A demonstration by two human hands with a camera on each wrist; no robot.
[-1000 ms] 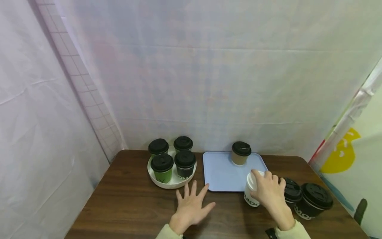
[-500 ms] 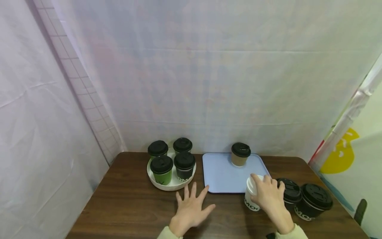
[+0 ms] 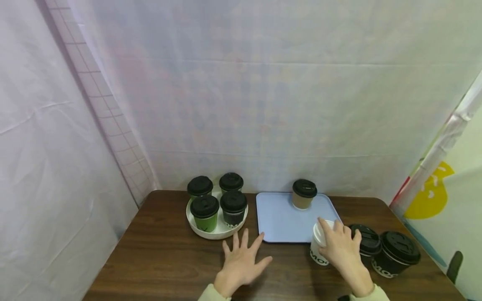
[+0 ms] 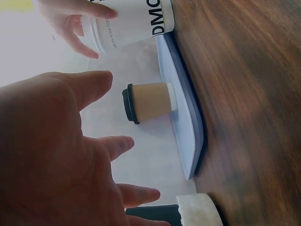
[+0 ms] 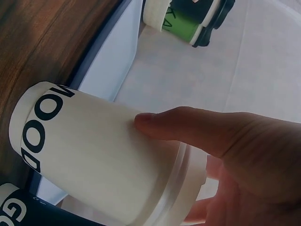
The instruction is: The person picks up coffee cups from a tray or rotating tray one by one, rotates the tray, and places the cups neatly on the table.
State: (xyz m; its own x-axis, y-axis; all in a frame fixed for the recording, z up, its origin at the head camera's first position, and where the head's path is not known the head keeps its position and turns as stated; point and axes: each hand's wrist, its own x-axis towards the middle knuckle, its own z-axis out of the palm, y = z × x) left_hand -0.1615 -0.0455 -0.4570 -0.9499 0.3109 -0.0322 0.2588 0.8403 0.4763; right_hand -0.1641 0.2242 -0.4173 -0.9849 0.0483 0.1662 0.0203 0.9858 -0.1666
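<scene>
My right hand [image 3: 342, 246] grips a white lidded paper cup [image 5: 99, 146] near its top, the thumb on the cup's side and the other fingers partly hidden behind the lid. The cup stands upright on the table at the front right corner of a light blue tray [image 3: 280, 228]. A brown cup [image 4: 151, 101] with a black lid sits on that tray. My left hand [image 3: 241, 263] holds nothing; its fingers are spread over the table in front of a round white dish [image 3: 211, 235]. Green cups [image 3: 206, 221] and a black cup [image 3: 233, 215], all with black lids, stand in the dish.
Two black lidded cups [image 3: 395, 255] stand just right of my right hand, near the right side of the wooden table [image 3: 150, 255]. Behind the table hangs a pale curtain [image 3: 263, 104], with another curtain at the left.
Almost nothing differs. The view dips slightly and comes back, while both hands, the white cup and the other cups keep their places.
</scene>
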